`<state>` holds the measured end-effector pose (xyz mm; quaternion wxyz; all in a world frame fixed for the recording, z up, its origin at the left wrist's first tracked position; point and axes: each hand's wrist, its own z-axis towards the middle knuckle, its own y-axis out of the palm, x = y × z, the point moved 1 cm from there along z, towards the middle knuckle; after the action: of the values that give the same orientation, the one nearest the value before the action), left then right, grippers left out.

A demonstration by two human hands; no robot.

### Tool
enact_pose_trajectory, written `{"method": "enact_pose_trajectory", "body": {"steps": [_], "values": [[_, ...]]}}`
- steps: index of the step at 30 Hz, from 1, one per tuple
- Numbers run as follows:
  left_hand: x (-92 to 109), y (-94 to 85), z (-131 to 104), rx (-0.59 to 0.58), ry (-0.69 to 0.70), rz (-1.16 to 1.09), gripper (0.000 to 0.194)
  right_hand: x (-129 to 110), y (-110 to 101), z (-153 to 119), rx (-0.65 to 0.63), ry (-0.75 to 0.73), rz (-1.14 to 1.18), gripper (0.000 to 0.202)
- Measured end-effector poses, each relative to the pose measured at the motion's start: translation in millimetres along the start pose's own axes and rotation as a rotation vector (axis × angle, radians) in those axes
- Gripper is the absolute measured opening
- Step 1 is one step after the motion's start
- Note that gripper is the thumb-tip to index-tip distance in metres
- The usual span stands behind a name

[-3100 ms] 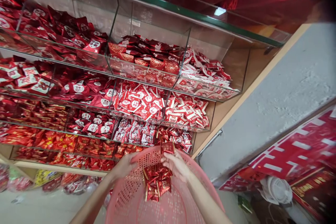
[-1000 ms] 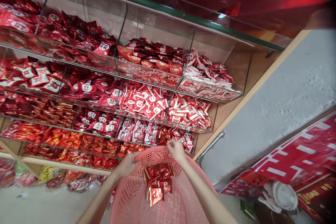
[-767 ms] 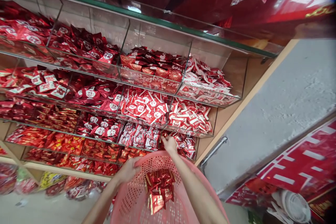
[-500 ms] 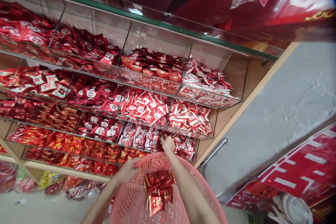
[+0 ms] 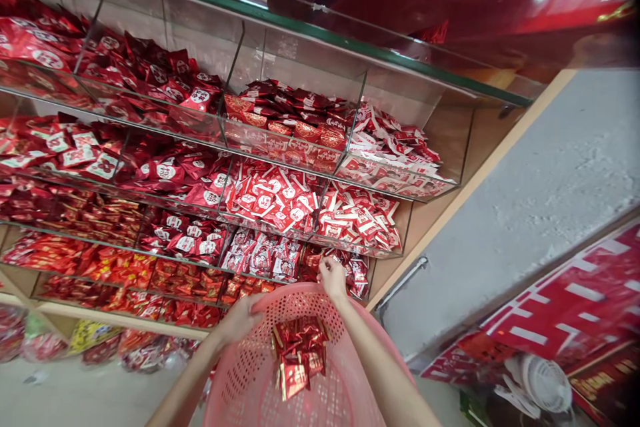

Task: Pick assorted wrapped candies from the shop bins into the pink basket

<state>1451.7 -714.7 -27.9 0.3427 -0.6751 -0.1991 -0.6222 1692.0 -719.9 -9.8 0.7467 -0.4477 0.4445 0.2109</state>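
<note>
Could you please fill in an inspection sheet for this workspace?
Surface: wood-edged shelf unit with clear dividers, its compartments holding mostly red wrapped packets.
Job's things: pink perforated basket below the shelves, with a small pile of shiny red-and-gold packets inside.
Clutter: filled plastic bags under the shelves; a white round object, perhaps a fan, at lower right.
Hands: left hand on the basket's rim; right hand before the lower right compartment, fingers curled; whether it holds anything cannot be told.
Cables: a thin pale strip by the wall; pipe or cable, unclear.
Surroundings: rough grey wall and red-and-white printed material on the right.
</note>
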Motion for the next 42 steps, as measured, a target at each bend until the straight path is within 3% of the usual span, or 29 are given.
{"method": "enact_pose_trajectory", "body": {"steps": [6, 10, 14, 21, 31, 42], "values": [[5.0, -0.4, -1.5, -0.007, 0.003, 0.022, 0.038, -1.1, -27.1, -28.2, -0.050, -0.004, 0.281, 0.032], [0.3, -1.8, -0.1, 0.010, 0.012, 0.091, 0.038, 5.8, -37.9, -54.6, -0.161, 0.057, 0.403, 0.027], [-5.6, -2.0, 1.3, 0.009, 0.008, 0.093, 0.037, 15.5, -40.1, -84.7, -0.281, 0.042, 0.309, 0.019], [-14.1, -0.6, 2.4, -0.010, -0.049, 0.020, 0.044, 24.4, -27.8, -121.9, -0.408, -0.241, 0.051, 0.009], [-14.6, -0.2, 2.3, 0.004, -0.026, 0.013, 0.043, 48.1, -12.6, -142.1, -0.480, -0.367, 0.050, 0.015], [-11.8, -1.6, 1.5, 0.002, -0.019, 0.041, 0.042, 44.9, -15.3, -146.5, -0.543, -0.515, -0.137, 0.013]]}}
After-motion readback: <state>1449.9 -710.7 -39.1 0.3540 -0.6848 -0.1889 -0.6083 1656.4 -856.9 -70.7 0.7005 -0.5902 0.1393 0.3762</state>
